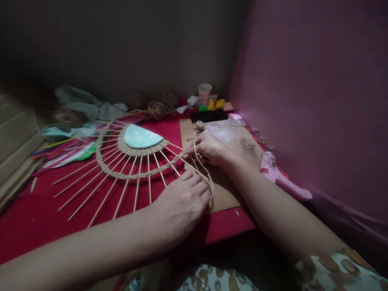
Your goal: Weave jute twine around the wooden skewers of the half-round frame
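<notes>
A fan-shaped piece of thin wooden sticks (121, 205) spreads over the red cloth. At its centre sits a pale blue half-round pad (141, 136) with a woven twine edge, and farther out a braided twine band (127, 176) crosses the sticks. My right hand (209, 148) is closed in a pinch on the twine at the band's right end; a loose twine loop (211, 184) hangs by it. My left hand (189, 194) lies just nearer to me, its fingers curled on the sticks at the right side. Its fingertips are partly hidden.
Under my hands is a brown board (228, 198). A pink glue gun (285, 178) lies to the right by the purple wall. Behind are a black phone (209, 117), a white cup (205, 89) and twine balls (156, 110). Coloured strips (71, 155) and pale cloth (87, 105) lie left.
</notes>
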Demonstrator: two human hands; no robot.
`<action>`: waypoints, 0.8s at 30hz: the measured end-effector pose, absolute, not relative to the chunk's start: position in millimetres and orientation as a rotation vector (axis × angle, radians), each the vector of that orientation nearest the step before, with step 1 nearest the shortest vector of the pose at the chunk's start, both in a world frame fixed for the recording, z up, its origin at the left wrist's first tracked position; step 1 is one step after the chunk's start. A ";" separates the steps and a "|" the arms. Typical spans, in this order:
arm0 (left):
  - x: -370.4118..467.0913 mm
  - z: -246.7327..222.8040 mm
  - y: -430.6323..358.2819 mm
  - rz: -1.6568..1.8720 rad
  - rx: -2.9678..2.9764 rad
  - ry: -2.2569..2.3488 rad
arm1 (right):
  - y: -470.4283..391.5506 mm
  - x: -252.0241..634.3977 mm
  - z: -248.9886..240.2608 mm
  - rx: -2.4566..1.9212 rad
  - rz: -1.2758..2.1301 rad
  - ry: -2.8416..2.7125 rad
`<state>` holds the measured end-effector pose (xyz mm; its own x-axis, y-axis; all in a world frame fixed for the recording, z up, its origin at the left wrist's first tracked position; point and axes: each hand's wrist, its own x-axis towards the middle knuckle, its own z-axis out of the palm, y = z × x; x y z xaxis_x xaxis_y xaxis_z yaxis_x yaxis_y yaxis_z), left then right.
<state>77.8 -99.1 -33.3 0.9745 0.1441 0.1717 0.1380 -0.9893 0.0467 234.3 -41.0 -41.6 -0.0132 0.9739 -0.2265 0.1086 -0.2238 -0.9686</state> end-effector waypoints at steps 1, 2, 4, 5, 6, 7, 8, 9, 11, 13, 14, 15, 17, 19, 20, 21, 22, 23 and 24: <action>75.4 -27.5 -98.6 0.310 3.088 0.239 | -41.4 234.7 -41.5 -1.442 1.344 -1.192; 72.8 -21.0 -98.0 0.359 3.077 0.261 | -41.8 235.1 -41.4 -1.438 1.347 -1.193; 67.2 -6.4 -95.6 0.443 2.987 0.308 | -42.7 235.7 -41.5 -1.424 1.356 -1.197; 64.0 0.9 -93.3 0.464 2.896 0.346 | -42.9 236.0 -41.7 -1.410 1.356 -1.200; 60.5 7.5 -89.9 0.474 2.782 0.389 | -43.0 236.2 -42.1 -1.393 1.354 -1.207; 56.5 13.1 -85.4 0.471 2.652 0.455 | -42.9 236.4 -42.5 -1.382 1.349 -1.211; 52.1 17.1 -79.9 0.488 2.511 0.542 | -42.6 236.7 -43.0 -1.380 1.346 -1.218; 47.2 19.1 -73.5 0.494 2.373 0.635 | -42.3 237.0 -43.3 -1.390 1.345 -1.223; 36.0 16.6 -58.5 0.538 2.106 0.824 | -41.5 237.7 -43.5 -1.424 1.351 -1.228; 23.6 6.4 -42.8 0.613 1.868 0.966 | -41.1 238.4 -42.9 -1.435 1.371 -1.237; 17.5 -0.2 -35.6 0.651 1.749 1.026 | -41.1 238.6 -42.6 -1.428 1.384 -1.244; 11.7 -6.9 -29.5 0.665 1.647 1.062 | -41.2 238.7 -42.2 -1.421 1.394 -1.248; 2.4 -18.0 -21.3 0.680 1.446 1.082 | -41.4 238.8 -42.2 -1.419 1.402 -1.258; -3.6 -23.5 -19.0 0.686 1.347 1.074 | -41.5 239.2 -43.3 -1.418 1.392 -1.269; -5.5 -24.2 -19.5 0.693 1.330 1.068 | -41.5 239.7 -44.1 -1.412 1.388 -1.276; -7.0 -23.9 -20.5 0.698 1.325 1.062 | -41.4 240.4 -44.9 -1.405 1.383 -1.286; -8.4 -23.0 -21.6 0.702 1.321 1.058 | -41.3 241.3 -45.7 -1.402 1.378 -1.294; -9.8 -22.2 -22.6 0.703 1.317 1.056 | -41.2 242.3 -46.3 -1.404 1.366 -1.302; -11.4 -21.5 -23.2 0.702 1.313 1.054 | -41.3 243.3 -46.5 -1.418 1.344 -1.311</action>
